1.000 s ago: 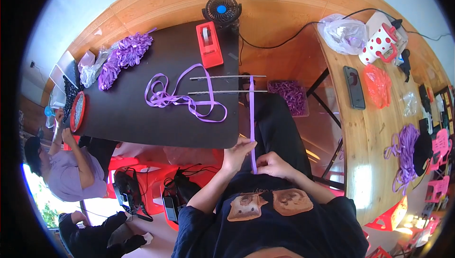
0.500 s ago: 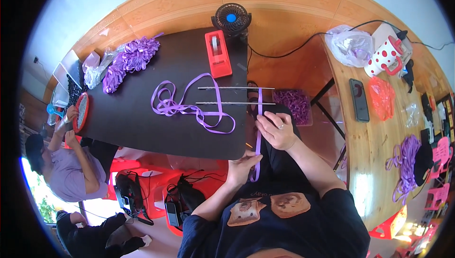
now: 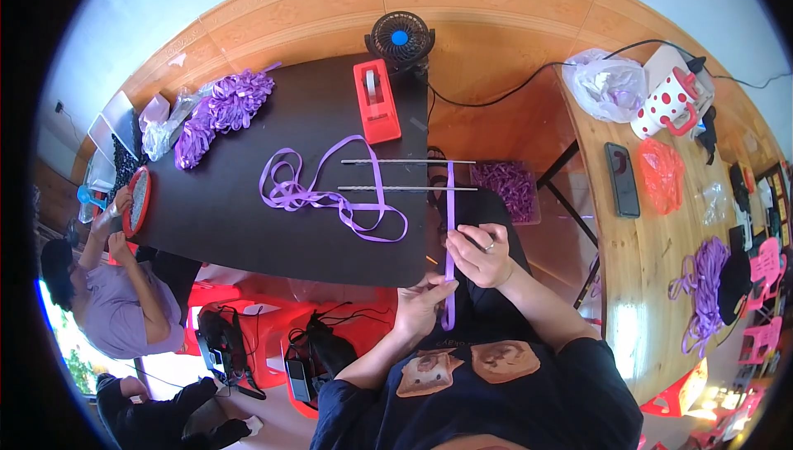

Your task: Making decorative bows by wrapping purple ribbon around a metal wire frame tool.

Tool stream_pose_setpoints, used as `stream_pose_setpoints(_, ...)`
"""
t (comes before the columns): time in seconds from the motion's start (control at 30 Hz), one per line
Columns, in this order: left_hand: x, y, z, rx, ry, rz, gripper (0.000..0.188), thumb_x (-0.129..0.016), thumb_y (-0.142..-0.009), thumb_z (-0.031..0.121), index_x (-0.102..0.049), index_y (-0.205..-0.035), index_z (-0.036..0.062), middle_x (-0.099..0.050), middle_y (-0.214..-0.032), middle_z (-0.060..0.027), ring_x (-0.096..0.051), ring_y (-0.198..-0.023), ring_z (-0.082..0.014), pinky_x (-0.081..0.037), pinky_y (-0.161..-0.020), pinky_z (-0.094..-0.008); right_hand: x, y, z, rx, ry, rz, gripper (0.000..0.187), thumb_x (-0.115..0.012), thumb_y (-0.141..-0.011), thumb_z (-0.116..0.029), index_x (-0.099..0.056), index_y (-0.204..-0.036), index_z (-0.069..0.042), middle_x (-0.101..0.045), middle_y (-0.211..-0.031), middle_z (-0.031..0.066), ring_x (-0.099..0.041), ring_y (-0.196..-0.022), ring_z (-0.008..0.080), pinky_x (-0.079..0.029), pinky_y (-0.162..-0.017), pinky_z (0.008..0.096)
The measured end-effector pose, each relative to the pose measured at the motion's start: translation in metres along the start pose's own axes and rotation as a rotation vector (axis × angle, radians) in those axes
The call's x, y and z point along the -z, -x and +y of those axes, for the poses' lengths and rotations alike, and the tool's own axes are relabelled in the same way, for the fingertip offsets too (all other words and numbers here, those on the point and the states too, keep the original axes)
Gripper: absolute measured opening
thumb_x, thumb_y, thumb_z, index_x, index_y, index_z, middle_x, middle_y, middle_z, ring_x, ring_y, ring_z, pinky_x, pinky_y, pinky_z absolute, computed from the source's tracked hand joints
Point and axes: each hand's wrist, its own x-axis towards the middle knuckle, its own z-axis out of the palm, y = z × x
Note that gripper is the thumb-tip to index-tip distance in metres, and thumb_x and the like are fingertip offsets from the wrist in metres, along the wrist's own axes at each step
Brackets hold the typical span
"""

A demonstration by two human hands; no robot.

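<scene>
A narrow purple ribbon (image 3: 450, 214) hangs down from two thin metal rods that jut past the table's right edge: a far rod (image 3: 413, 161) and a near rod (image 3: 413, 189). My left hand (image 3: 423, 305) pinches the ribbon low down, with a short tail showing below the fingers. Higher up, my right hand (image 3: 481, 257) has its fingers bent and closed around the same strip. The rest of the ribbon crosses the rods and lies in loose loops (image 3: 289, 200) on the dark table (image 3: 223, 227).
A red tape dispenser (image 3: 380, 123) and black fan (image 3: 400, 38) stand at the far edge. Purple ribbon bundles (image 3: 223, 111) lie far left. Below is a tub (image 3: 520, 217) of purple pieces. The wooden table (image 3: 611, 301) holds a phone (image 3: 621, 180). Another person (image 3: 132, 309) sits left.
The whole view has shifted slightly, so the table and rods sit a little lower. Both hands still hold the ribbon, and my right hand sits slightly farther below the rods.
</scene>
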Motion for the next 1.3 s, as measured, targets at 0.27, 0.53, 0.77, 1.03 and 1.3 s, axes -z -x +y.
stream_pose_setpoints(0.27, 0.017, -0.011, -0.014, 0.138, 0.353, -0.322, 0.025, -0.064, -0.086, 0.020, -0.064, -0.102, 0.0003, -0.064, -0.087, -0.0078, -0.061, -0.074, -0.0183, -0.047, -0.068, -0.0295, 0.017, -0.051, 0.016, -0.145, -0.235, 0.129, 0.024, -0.070, -0.062, -0.008, -0.063, -0.085, -0.002, -0.061, -0.090, 0.0054, -0.058, -0.079, 0.0204, -0.037, -0.067, 0.0359)
stream_pose_setpoints(0.53, 0.011, -0.064, -0.040, 0.218, -0.046, -0.131, 0.030, -0.059, -0.090, 0.019, -0.057, -0.117, 0.0058, -0.063, -0.101, -0.0038, -0.061, -0.079, -0.0139, -0.044, -0.070, -0.0255, -0.014, -0.104, 0.097, -0.665, -0.765, 0.053, 0.008, -0.057, -0.077, 0.008, -0.063, -0.076, 0.003, -0.063, -0.073, 0.0080, -0.059, -0.063, 0.0159, -0.042, -0.058, 0.0270)
stream_pose_setpoints(0.77, -0.034, -0.111, -0.043, 0.023, -0.044, -0.091, 0.035, -0.054, -0.094, 0.021, -0.050, -0.126, 0.0063, -0.061, -0.106, -0.0035, -0.059, -0.083, -0.0102, -0.042, -0.070, -0.0216, -0.066, -0.103, 0.145, -1.192, -1.201, -0.117, 0.013, -0.067, -0.083, -0.008, -0.068, -0.074, 0.002, -0.065, -0.069, 0.0053, -0.057, -0.062, 0.0074, -0.043, -0.058, 0.0210)
stream_pose_setpoints(1.03, -0.063, -0.140, -0.012, -0.322, -0.041, -0.014, 0.031, -0.050, -0.095, 0.017, -0.050, -0.124, 0.0051, -0.060, -0.109, -0.0061, -0.058, -0.088, -0.0119, -0.042, -0.073, -0.0237, -0.098, -0.074, 0.165, -1.494, -1.477, -0.277, 0.014, -0.068, -0.082, -0.010, -0.068, -0.076, 0.002, -0.066, -0.072, 0.0108, -0.064, -0.064, 0.0157, -0.050, -0.063, 0.0253)
stream_pose_setpoints(1.3, -0.055, -0.126, -0.021, -0.180, 0.013, -0.045, 0.027, -0.049, -0.095, 0.016, -0.054, -0.119, 0.0026, -0.062, -0.100, -0.0078, -0.059, -0.082, -0.0127, -0.042, -0.072, -0.0244, -0.076, -0.093, 0.172, -1.411, -1.562, -0.269, 0.010, -0.067, -0.082, -0.007, -0.068, -0.079, 0.002, -0.066, -0.075, 0.0088, -0.065, -0.068, 0.0155, -0.052, -0.062, 0.0247)
